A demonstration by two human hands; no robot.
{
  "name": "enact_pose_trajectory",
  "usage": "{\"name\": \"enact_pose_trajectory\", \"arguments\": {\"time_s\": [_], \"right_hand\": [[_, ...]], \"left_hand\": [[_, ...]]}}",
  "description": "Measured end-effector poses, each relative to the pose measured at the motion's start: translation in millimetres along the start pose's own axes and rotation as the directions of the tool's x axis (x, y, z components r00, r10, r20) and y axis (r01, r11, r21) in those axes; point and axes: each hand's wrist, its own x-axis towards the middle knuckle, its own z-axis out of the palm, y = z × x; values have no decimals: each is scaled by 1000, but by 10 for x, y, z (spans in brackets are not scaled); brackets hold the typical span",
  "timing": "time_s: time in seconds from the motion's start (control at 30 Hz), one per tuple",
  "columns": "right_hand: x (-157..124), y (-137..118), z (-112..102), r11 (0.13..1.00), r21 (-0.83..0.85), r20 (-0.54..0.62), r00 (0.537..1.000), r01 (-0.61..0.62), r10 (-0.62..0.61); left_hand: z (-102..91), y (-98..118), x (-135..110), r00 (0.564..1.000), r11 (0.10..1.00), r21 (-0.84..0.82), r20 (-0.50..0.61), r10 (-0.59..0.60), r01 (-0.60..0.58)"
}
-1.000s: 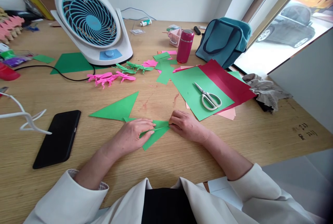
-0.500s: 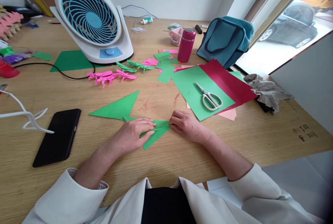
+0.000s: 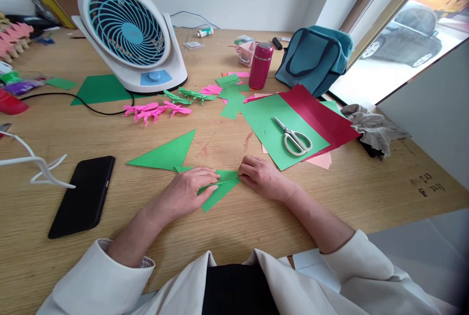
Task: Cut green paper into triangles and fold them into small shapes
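Note:
On the table before me lies a partly folded piece of green paper point(image 3: 220, 195), with creased flaps meeting along its middle. My left hand point(image 3: 191, 189) rests over its left part, fingers on top and thumb nearer me, holding the flap between them. At the paper's right tip, my right hand point(image 3: 262, 177) is closed, its fingertips pinching the point. The right fingertips hide the very end of the tip. Just beyond my left hand lies a flat green paper triangle point(image 3: 166, 151), close to the folded piece's upper left corner.
White-handled scissors point(image 3: 294, 138) lie on green and red sheets point(image 3: 318, 115) to the right. Pink folded paper figures point(image 3: 154, 111), a fan point(image 3: 132, 34), a magenta flask point(image 3: 261, 66) and a teal bag point(image 3: 313, 61) stand farther back. A black phone point(image 3: 82, 195) lies left.
Both hands keep their hold on the green paper, with hardly any movement. The whole view has shifted slightly.

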Motion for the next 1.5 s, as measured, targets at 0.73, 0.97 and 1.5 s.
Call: {"name": "enact_pose_trajectory", "arguments": {"time_s": [0.73,0.97,1.5], "right_hand": [[-10,26,19,1000,-8,-3,1000,21,-21],[-27,-4,-13,999,-36,7,1000,25,-25],[-64,-52,-14,999,-28,15,1000,23,-22]], "left_hand": [[19,84,-22,1000,993,113,21,22,-24],[68,97,-27,999,994,103,-10,43,-42],[143,125,-31,999,996,87,-41,29,-25]]}}
